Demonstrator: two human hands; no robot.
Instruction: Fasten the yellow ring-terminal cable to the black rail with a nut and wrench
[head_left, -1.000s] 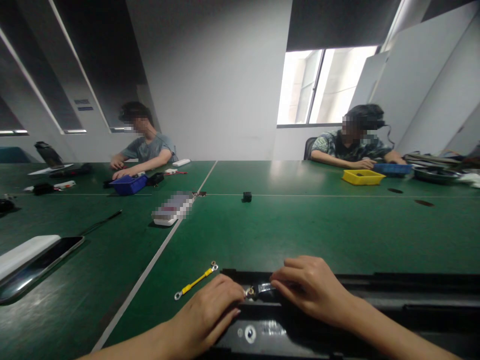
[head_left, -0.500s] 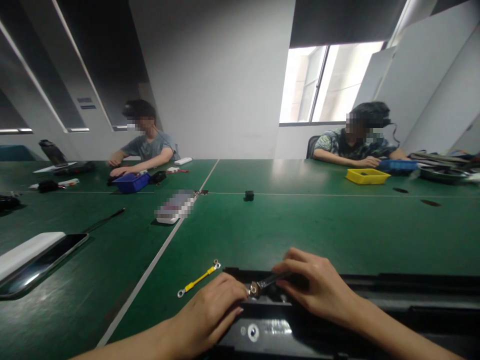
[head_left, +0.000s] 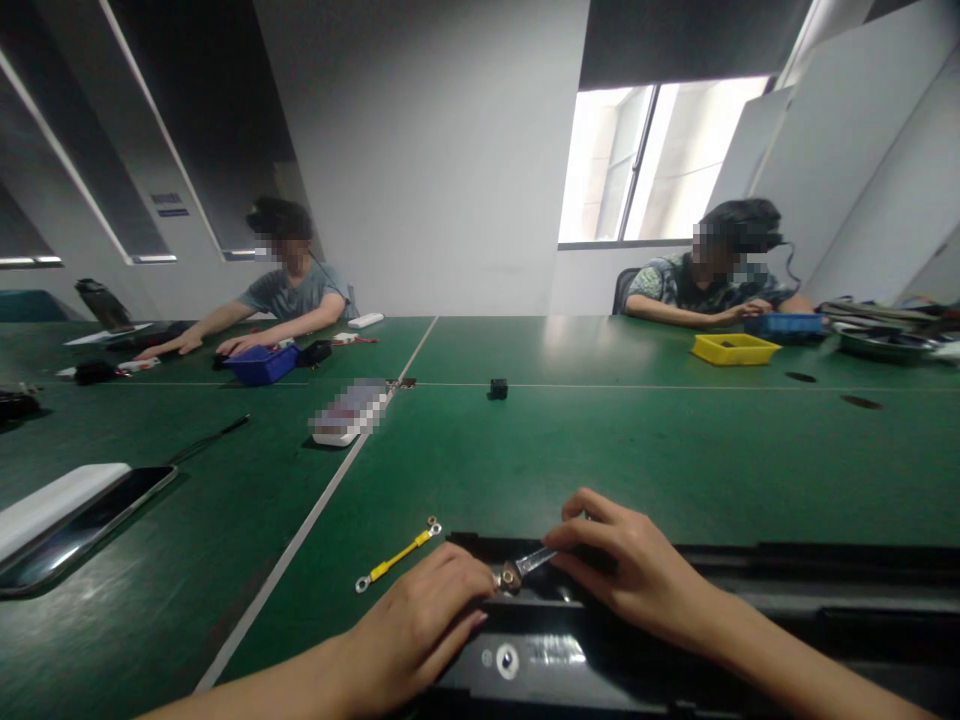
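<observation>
My right hand (head_left: pixel 626 555) pinches the handle of a small metal wrench (head_left: pixel 536 561) between thumb and fingers. The wrench's head sits at a brass-coloured nut (head_left: pixel 511 576) inside a long black housing (head_left: pixel 540 655). My left hand (head_left: pixel 427 615) is closed at the housing's left end, its fingertips pressed beside the nut at a small metal piece; what they grip is mostly hidden. Just beyond the left hand, a yellow cable with ring terminals (head_left: pixel 401 557) lies flat on the green table.
A phone (head_left: pixel 90 525) and a white box (head_left: pixel 52 510) lie on the left. Further off are a white device (head_left: pixel 349 415), a small black cube (head_left: pixel 499 389), a blue tray (head_left: pixel 262 365) and a yellow tray (head_left: pixel 735 349). Two people sit across the table (head_left: pixel 637 450).
The wrench handle has swung slightly and catches more light, with my right hand shifted a little. My left hand stays in place. The person at far left has stretched an arm out leftward.
</observation>
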